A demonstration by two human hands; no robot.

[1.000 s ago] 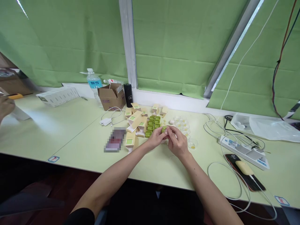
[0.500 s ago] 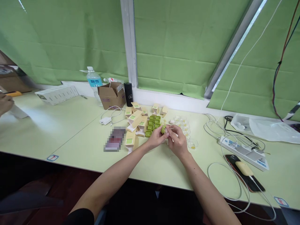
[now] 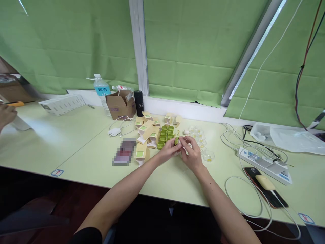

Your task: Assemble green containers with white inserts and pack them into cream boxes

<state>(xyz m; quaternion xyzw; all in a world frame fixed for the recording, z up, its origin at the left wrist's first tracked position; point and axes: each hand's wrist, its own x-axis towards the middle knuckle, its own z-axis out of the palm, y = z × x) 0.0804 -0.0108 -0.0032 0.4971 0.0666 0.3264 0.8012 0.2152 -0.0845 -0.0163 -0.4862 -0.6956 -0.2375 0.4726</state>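
Observation:
In front of my chest, my left hand (image 3: 169, 148) grips a small olive-green case (image 3: 177, 140) with something pale on its near side. My right hand (image 3: 191, 150) has its fingertips pinched against the same case; whether they hold a separate piece is hidden. Just left of my hands stand several open green square cups (image 3: 163, 138) in two columns. Behind my fingers lie tiny yellow pieces (image 3: 176, 132) and a white rounded piece (image 3: 186, 132). Clear plastic shells (image 3: 208, 156) with yellowish bits spread beyond my right hand.
Cream cardboard boxes (image 3: 142, 153), many with flaps up, crowd the left of the cups. A pixelated flat object (image 3: 124, 151) lies nearby. Behind stand a brown carton (image 3: 120, 106), a water bottle (image 3: 101, 88) and a black flask (image 3: 138, 102). Cables, a power strip (image 3: 264, 166) and a phone (image 3: 276, 196) lie right. Another person's hand (image 3: 7, 115) is far left.
My right fingers have shifted slightly over the green case, and its pale near side shows more. Both hands stay in nearly the same place. The other person's hand has moved a little.

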